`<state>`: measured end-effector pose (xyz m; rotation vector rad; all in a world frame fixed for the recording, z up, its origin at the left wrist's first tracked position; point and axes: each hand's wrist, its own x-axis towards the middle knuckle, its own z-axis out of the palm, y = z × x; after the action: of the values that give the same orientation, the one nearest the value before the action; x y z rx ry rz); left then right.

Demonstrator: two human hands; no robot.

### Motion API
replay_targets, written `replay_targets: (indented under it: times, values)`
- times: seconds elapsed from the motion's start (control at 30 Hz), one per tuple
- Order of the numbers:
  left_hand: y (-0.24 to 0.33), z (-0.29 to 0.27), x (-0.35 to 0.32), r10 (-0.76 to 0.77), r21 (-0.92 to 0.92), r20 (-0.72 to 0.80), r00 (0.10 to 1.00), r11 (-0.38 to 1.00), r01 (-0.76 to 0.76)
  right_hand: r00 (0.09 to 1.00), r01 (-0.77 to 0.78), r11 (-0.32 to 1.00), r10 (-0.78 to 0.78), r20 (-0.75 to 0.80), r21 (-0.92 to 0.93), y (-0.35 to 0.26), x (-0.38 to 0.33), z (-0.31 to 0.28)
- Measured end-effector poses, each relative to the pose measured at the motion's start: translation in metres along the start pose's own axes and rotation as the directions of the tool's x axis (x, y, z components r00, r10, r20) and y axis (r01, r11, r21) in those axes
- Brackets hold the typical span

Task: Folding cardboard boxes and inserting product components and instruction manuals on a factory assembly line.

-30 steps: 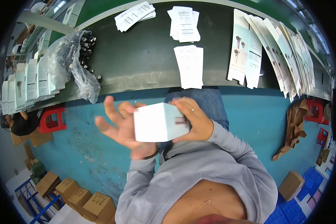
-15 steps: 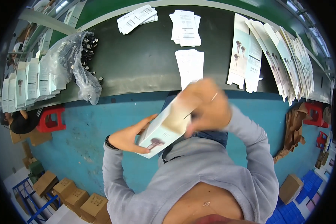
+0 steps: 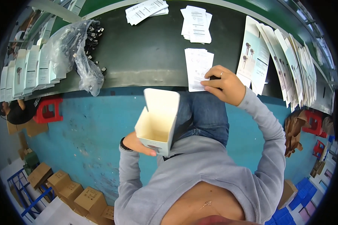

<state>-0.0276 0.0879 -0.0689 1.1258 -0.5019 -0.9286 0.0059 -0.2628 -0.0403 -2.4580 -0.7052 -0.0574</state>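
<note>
My left hand (image 3: 133, 143) grips a small pale carton (image 3: 158, 125) over my lap. Its top is open with one flap standing up, and the cream inside walls show no contents from here. A dark product picture is partly visible on the front. At the table's near edge, my right hand (image 3: 226, 85) bends over a pile of white printed leaflets (image 3: 199, 63). Thumb and forefinger come together on the pile's right side, pinching at the paper; a ring sits on one finger.
Two more leaflet piles (image 3: 197, 24) (image 3: 146, 11) lie farther back. Flattened cartons (image 3: 253, 56) stand in a row at right. At left are a plastic bag (image 3: 65, 47) with black cables (image 3: 92, 39) and upright cartons (image 3: 30, 71). A seated person (image 3: 17, 112) is beyond, near a red stool (image 3: 49, 110).
My right hand has moved from the carton's mouth out to the leaflets on the table. My left hand has tilted the carton more upright, its opening now facing up.
</note>
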Motion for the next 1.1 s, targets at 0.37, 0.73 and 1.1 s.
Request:
replay_targets:
  times: [0.37,0.73,1.1]
  values:
    - [-0.004,0.009,0.026,-0.123,0.217,-0.144,0.982,0.964,0.152,0.883,-0.126,0.992,0.106,-0.457,-0.014,-0.018,0.005,-0.033]
    - [-0.004,0.019,0.057,0.197,0.483,-0.405,0.893,0.875,0.026,0.937,0.167,0.612,0.146,-0.318,0.773,-0.074,0.017,-0.092]
    - [-0.003,0.016,0.059,0.130,0.385,-0.403,0.906,0.922,0.039,0.915,0.222,0.433,0.216,-0.339,0.874,-0.074,0.024,-0.087]
